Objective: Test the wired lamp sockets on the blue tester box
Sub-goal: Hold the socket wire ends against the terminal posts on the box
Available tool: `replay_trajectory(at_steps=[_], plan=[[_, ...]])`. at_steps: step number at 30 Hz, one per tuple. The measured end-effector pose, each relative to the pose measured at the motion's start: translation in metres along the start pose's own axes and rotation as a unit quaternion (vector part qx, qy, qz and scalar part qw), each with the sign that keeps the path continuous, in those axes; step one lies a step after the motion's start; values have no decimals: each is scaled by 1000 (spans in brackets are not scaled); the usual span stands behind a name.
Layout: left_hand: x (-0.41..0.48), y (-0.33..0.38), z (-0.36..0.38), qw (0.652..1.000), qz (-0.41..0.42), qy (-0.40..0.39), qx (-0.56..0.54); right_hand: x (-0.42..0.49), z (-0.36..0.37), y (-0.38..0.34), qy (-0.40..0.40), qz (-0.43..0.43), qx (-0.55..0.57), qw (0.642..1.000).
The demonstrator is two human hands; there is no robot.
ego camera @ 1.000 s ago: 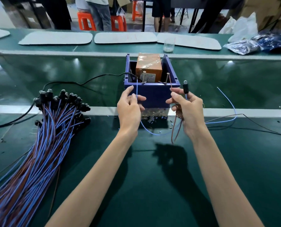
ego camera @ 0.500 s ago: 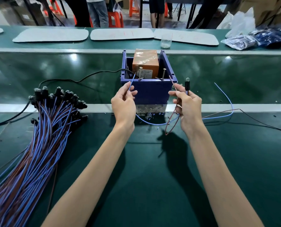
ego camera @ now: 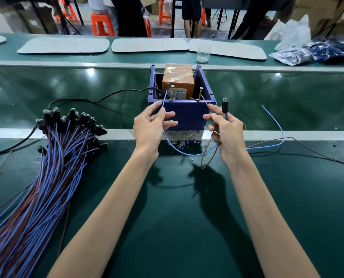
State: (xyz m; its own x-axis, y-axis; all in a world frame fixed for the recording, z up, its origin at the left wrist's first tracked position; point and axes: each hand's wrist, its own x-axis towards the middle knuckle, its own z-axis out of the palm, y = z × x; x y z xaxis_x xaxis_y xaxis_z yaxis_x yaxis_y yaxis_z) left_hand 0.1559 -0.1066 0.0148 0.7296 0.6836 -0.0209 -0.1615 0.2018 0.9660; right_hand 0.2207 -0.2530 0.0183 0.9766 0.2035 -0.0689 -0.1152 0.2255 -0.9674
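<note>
Green bench (ego camera: 187, 217) surface lies bare between and below the two forearms. A pale rail (ego camera: 66, 133) crosses it just under the hands. To the left, a thick bundle of wired sockets (ego camera: 52, 157) fans from the lower corner up to the rail. To the right, a loose wire pair (ego camera: 275, 125) loops on the bench.

Past the rail stands the blue tester box (ego camera: 185, 115), open at the top. It holds an orange block (ego camera: 178, 81), and two metal posts (ego camera: 172, 93) rise at its front rim. A black cable (ego camera: 99, 100) runs in over its left wall. Small clear bits (ego camera: 184, 136) lie at its foot.

The left hand (ego camera: 149, 127) pinches a blue wire (ego camera: 164, 101) between thumb and forefinger, the other fingers (ego camera: 170, 123) loosely spread. The tip points up beside the left post. The right hand (ego camera: 225, 133) grips a lamp socket (ego camera: 224, 106) upright and pinches its brown wire (ego camera: 206, 104), whose end reaches the right post. Whether either wire touches its post cannot be told.
</note>
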Motion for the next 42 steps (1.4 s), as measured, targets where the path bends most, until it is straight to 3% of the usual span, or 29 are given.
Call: replay_trajectory(at_steps=[42], plan=[[-1, 0, -4, 999, -11, 16, 49, 2, -3, 1, -31, 1, 18, 999]])
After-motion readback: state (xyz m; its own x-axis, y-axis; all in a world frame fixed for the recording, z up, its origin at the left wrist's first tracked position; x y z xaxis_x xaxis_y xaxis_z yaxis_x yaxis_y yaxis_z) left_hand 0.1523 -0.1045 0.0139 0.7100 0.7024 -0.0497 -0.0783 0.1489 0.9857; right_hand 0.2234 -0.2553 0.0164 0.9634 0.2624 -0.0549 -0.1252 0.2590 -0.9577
